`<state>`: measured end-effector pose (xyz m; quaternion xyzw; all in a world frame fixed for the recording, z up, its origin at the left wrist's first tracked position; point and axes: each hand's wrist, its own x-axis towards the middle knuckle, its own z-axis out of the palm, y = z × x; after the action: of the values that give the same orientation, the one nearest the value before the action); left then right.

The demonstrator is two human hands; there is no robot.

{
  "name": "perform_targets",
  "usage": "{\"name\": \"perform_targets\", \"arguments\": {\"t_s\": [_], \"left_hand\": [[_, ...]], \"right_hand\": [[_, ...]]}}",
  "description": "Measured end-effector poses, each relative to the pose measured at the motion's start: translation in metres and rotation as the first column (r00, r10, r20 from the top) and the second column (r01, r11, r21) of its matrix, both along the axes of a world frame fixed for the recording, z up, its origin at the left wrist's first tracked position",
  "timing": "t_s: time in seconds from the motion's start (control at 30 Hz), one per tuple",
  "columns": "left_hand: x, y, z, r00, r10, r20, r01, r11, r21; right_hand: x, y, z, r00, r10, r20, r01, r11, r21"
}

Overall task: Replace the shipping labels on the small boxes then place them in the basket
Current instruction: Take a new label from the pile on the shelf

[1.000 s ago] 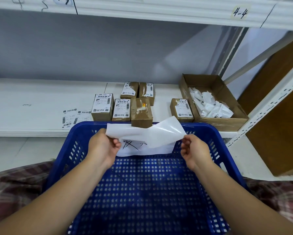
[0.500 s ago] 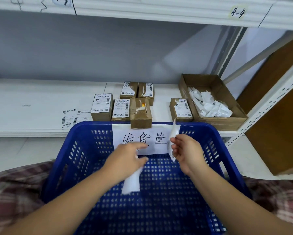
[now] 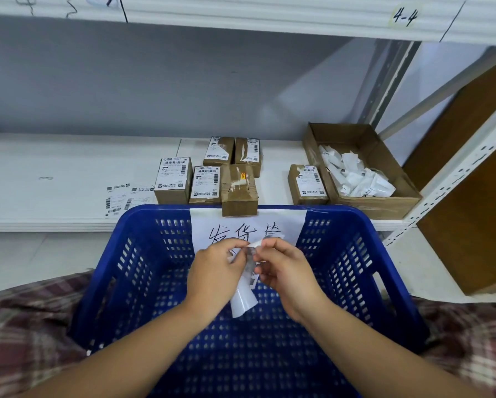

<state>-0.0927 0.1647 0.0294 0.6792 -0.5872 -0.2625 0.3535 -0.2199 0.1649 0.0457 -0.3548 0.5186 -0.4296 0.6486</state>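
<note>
Left hand (image 3: 215,271): fingers curled, pinching the top of the label strip (image 3: 242,300) above the basket (image 3: 155,248).
Right hand (image 3: 287,271): fingers curled, pinching the same strip.
Label strip: crumpled, hanging between our hands over the basket floor.
Small boxes (image 3: 205,183): on the shelf (image 3: 54,168) just beyond the basket's far rim.
Carton (image 3: 384,202): beyond the basket's right corner, holding paper scraps (image 3: 353,176).

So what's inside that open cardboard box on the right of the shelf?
The open cardboard box holds a loose pile of crumpled white paper strips. Bare cardboard floor shows at its far end. Anything beneath the pile is covered.
</note>
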Motion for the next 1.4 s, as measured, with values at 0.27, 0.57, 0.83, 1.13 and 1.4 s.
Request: {"name": "perform_targets", "arguments": {"t_s": [0.27,0.57,0.83,1.13,1.4], "left_hand": [[0.000,-0.004,0.005,0.779,0.198,-0.595,-0.120,0.978,0.168],[0.006,-0.012,-0.002,0.909,0.119,-0.398,-0.086,0.991,0.100],[0.012,-0.040,0.006,0.918,0.147,-0.369,-0.145,0.989,0.034],[-0.006,-0.082,0.030,0.916,0.049,-0.399,-0.087,0.993,-0.079],[-0.031,-0.103,0.023,0.813,0.045,-0.581,-0.041,0.999,0.019]], "right_hand": [[0.007,0.009,-0.014,0.884,0.267,-0.384,-0.327,0.940,-0.098],[-0.004,-0.001,-0.012,0.884,0.353,-0.307,-0.388,0.920,-0.059],[-0.018,-0.022,0.001,0.975,0.052,-0.218,-0.067,0.996,-0.061],[-0.080,-0.086,0.016,0.810,-0.543,-0.221,0.464,0.825,-0.324],[-0.140,-0.154,-0.031,0.584,-0.553,-0.594,0.387,0.833,-0.396]]}}
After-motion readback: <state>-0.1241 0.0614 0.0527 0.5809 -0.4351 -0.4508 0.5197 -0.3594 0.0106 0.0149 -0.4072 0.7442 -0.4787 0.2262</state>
